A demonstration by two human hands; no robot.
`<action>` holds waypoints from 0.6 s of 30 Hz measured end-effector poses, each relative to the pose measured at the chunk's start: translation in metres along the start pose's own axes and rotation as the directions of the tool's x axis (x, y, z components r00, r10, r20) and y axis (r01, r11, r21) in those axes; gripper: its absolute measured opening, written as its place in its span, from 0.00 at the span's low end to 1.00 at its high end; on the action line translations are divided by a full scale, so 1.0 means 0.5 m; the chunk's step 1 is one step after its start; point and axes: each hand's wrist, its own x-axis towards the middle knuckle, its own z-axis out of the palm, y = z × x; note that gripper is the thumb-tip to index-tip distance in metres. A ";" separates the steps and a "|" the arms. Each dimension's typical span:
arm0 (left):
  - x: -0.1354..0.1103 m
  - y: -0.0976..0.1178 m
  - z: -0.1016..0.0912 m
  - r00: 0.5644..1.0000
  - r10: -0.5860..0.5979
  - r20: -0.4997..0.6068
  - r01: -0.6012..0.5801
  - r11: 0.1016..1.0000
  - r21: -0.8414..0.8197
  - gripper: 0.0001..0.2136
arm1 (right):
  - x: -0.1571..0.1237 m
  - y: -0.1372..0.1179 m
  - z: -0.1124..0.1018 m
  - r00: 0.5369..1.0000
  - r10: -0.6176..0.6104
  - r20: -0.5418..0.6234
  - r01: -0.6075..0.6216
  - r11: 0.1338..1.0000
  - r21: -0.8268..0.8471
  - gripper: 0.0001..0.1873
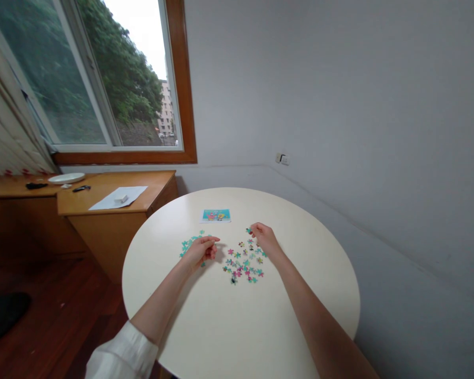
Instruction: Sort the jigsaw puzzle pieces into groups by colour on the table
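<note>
My right hand (265,237) pinches a jigsaw puzzle piece (248,230) at the far side of a mixed heap. That heap of loose puzzle pieces (245,267), in pink, teal and yellow, is spread over the middle of the white round table (229,326). To its left, my left hand (200,250) hovers with thumb and fingers closed together; whatever it may hold is too small to make out. Mostly teal puzzle pieces (186,245) lie beside and partly behind that hand. Beyond both hands rests a picture card (215,216) with cartoon figures on a blue-green ground.
A wooden desk (161,192) stands at the left under the window, bearing a white sheet of paper (132,193) with a small white block, a white plate (67,178) and small dark items. A grey wall (339,131) rises behind and right of the table.
</note>
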 end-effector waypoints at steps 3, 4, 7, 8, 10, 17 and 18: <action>0.000 0.002 0.000 1.000 0.021 -0.022 -0.021 1.000 -0.021 0.04 | 0.013 0.033 -0.070 0.995 0.079 -0.062 -0.093 0.956 -0.277 0.12; -0.002 0.003 0.000 0.999 0.024 -0.027 -0.024 0.999 -0.026 0.04 | 0.014 0.047 -0.092 0.992 0.117 -0.056 -0.130 0.917 -0.376 0.12; -0.005 0.006 0.002 0.999 0.031 -0.043 -0.032 0.999 -0.039 0.03 | 0.014 0.084 -0.138 0.961 0.277 -0.029 -0.249 0.812 -0.528 0.12; -0.006 0.007 0.002 0.998 0.034 -0.046 -0.036 0.998 -0.041 0.03 | 0.014 0.092 -0.146 0.950 0.313 -0.012 -0.268 0.794 -0.546 0.12; -0.005 0.008 0.001 0.997 0.046 -0.057 -0.049 0.998 -0.042 0.03 | 0.012 0.097 -0.154 0.930 0.368 0.025 -0.292 0.776 -0.559 0.13; -0.004 0.017 0.000 0.989 0.079 -0.121 -0.088 0.994 -0.070 0.04 | 0.005 0.078 -0.154 0.920 0.391 0.030 -0.299 0.749 -0.591 0.13; -0.004 0.019 -0.001 0.987 0.086 -0.132 -0.097 0.992 -0.077 0.04 | 0.004 0.077 -0.155 0.922 0.386 0.020 -0.297 0.741 -0.602 0.13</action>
